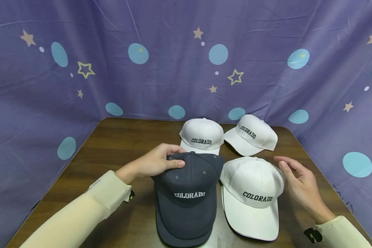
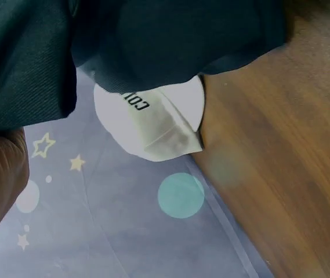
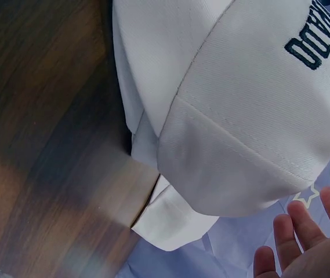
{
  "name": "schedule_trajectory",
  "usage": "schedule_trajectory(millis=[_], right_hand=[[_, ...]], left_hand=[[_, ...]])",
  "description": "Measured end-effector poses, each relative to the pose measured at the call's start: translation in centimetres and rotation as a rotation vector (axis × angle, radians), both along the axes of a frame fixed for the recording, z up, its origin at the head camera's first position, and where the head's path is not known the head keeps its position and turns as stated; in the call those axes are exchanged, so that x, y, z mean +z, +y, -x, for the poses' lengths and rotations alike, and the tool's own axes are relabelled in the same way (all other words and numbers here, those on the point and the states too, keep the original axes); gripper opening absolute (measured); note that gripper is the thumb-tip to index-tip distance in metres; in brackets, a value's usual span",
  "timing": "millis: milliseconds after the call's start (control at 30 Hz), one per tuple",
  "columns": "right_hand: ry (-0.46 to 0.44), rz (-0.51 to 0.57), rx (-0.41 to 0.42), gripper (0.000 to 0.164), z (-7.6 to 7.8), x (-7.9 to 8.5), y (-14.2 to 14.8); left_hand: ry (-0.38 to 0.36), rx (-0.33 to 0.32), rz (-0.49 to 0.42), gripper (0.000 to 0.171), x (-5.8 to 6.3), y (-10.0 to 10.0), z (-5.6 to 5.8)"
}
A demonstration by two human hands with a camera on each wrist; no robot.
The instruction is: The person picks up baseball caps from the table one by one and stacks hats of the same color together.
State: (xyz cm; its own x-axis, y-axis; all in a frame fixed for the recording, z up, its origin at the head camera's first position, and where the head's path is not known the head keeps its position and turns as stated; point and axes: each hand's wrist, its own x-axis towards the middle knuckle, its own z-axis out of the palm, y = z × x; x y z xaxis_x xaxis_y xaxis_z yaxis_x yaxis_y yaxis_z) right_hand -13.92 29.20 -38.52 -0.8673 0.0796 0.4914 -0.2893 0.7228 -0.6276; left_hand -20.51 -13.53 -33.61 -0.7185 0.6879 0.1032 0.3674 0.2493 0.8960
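My left hand [image 1: 155, 162] grips a dark grey baseball cap [image 1: 190, 177] by the back of its crown, thumb on top and the other fingers partly hidden behind it. White letters on its front read COLORADO. Below its brim shows the brim of a second dark cap [image 1: 173, 242]. My right hand [image 1: 305, 187] is beside a white COLORADO cap [image 1: 251, 217], fingers loosely extended and holding nothing. In the right wrist view, another white brim [image 3: 129, 98] shows under that white cap [image 3: 246, 127]. The left wrist view has the dark cap [image 2: 176, 40] across its top.
Two more white COLORADO caps lie at the back of the wooden table [image 1: 121, 144]: one [image 1: 201, 132] behind the dark caps, the other [image 1: 255, 134] turned at an angle to its right. A purple curtain [image 1: 179, 75] with stars and blue spots hangs around the table.
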Motion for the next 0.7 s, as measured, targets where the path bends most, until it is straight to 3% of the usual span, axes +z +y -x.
schedule_trajectory(millis=[200, 433, 700], right_hand=[[-0.003, -0.001, -0.001, 0.024, 0.0, -0.2, -0.1], [-0.005, 0.002, 0.001, 0.024, 0.0, -0.4, -0.1], [0.000, -0.002, -0.008, 0.024, 0.1, -0.4, 0.0]], left_hand=[[0.164, 0.011, 0.095, 0.016, -1.2, 0.4, 0.3], [0.181, 0.014, 0.144, 0.021, -2.3, 0.4, 0.2], [0.349, 0.183, 0.093, 0.021, -3.6, 0.0, -0.5]])
